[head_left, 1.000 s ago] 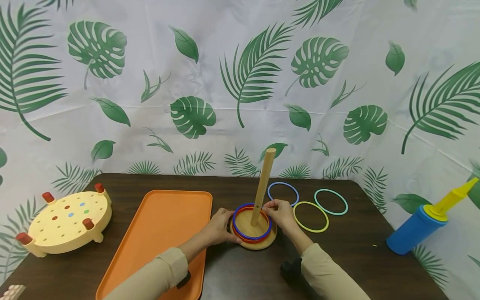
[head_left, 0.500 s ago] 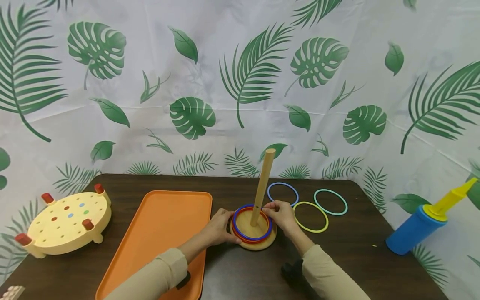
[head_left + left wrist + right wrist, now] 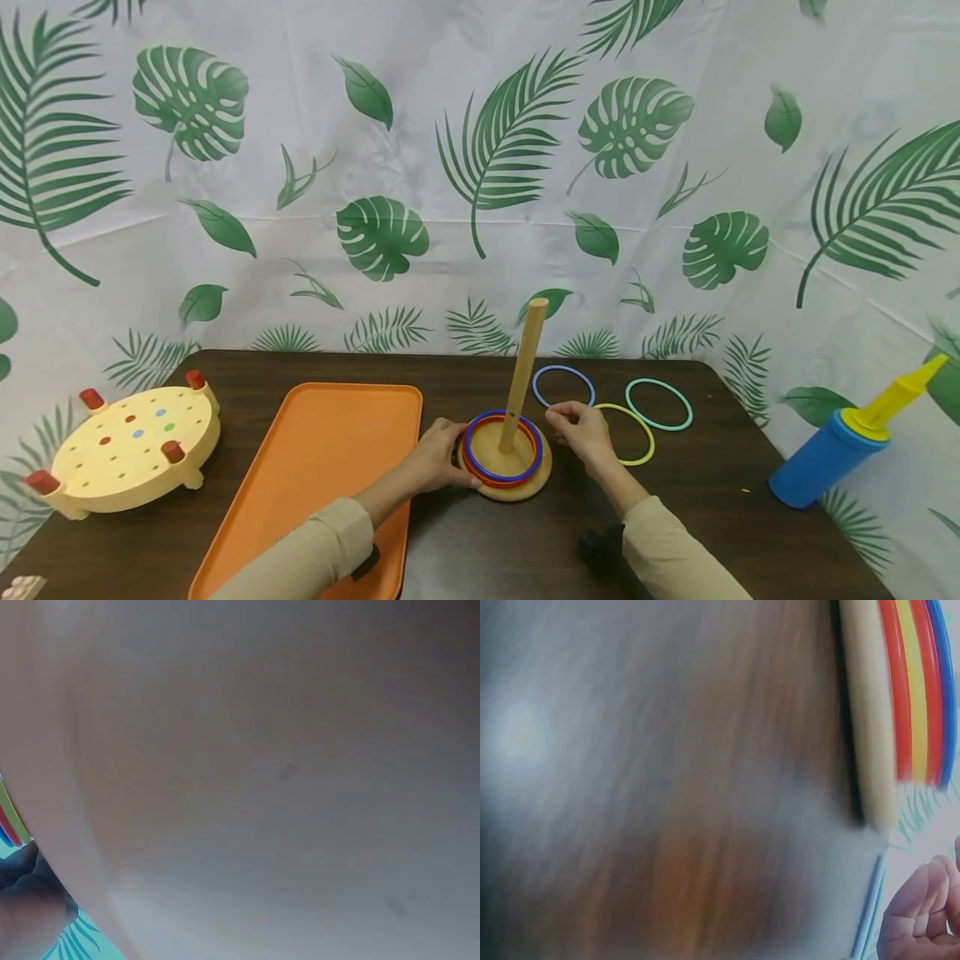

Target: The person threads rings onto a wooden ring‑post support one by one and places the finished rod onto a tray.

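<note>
a person's left hand (image 3: 438,457) rests against the left edge of a round wooden base (image 3: 504,487), fingers curved onto its rim, seemingly to steady it. the right hand (image 3: 579,427) hovers just right of the base, off the rings, fingers loosely curled and holding nothing that can be seen. it sits over the near edge of a yellow ring (image 3: 637,435) lying flat on the table.

an upright wooden peg (image 3: 522,375) rises from the middle of the base. around the peg's foot, stacked rings (image 3: 501,473) lie flat on the base, blue on top with red beneath; the right wrist view also shows a yellow band (image 3: 907,682) in the stack.

behind and right of the base, a blue ring (image 3: 563,386) and a teal ring (image 3: 659,404) lie apart on the dark table (image 3: 720,492). left of the base is an orange tray (image 3: 322,467); further left, a cream pegboard toy (image 3: 123,443). far right of the base stands a blue and yellow pump (image 3: 851,442).

the left wrist view is blocked and blurred.
</note>
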Action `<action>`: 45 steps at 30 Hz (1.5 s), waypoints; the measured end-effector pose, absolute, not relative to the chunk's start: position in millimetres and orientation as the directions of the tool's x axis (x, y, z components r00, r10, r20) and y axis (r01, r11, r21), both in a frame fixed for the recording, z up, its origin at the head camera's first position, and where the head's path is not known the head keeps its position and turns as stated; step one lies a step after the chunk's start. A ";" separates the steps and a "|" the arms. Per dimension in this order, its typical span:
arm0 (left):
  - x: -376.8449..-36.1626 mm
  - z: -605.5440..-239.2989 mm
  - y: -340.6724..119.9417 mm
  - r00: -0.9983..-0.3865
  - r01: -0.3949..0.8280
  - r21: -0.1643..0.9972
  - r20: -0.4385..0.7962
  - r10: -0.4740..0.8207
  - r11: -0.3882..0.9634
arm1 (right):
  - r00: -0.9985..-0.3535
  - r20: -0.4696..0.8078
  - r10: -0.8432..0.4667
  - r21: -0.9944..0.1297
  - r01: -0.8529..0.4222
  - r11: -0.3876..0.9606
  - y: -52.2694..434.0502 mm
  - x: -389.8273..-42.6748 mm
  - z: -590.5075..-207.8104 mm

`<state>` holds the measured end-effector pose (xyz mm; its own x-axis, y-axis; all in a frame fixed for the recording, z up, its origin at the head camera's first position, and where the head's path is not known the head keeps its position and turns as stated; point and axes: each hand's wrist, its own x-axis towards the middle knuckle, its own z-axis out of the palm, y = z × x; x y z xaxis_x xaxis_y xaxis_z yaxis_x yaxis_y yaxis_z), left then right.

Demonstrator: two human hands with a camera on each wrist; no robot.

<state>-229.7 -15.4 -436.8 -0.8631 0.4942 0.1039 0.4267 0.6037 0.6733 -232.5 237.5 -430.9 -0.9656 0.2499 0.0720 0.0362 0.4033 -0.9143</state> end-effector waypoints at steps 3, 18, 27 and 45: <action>-229.7 -437.0 -15.7 -0.863 0.427 0.675 0.107 0.494 0.601 | -0.959 0.073 0.274 -0.911 0.048 0.410 248.9 -231.2 -431.3; -230.0 -435.6 -15.4 -0.862 0.428 0.677 0.107 0.495 0.599 | -0.895 0.103 0.434 -0.877 0.124 0.465 323.1 -213.6 -424.6; -229.8 -434.8 -15.4 -0.863 0.420 0.682 0.095 0.496 0.599 | -0.855 0.098 0.510 -0.805 0.233 0.546 355.6 -204.1 -436.0; -228.1 -434.2 -15.6 -0.859 0.439 0.659 0.110 0.500 0.610 | -0.889 0.144 0.435 -0.652 0.246 0.718 362.3 -203.6 -437.7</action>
<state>-228.1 -15.6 -434.2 -0.8593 0.4995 0.1100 0.4392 0.6102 0.6593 -203.6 362.3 -437.7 -0.8886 0.4354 0.1441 0.2459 0.7176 -0.6516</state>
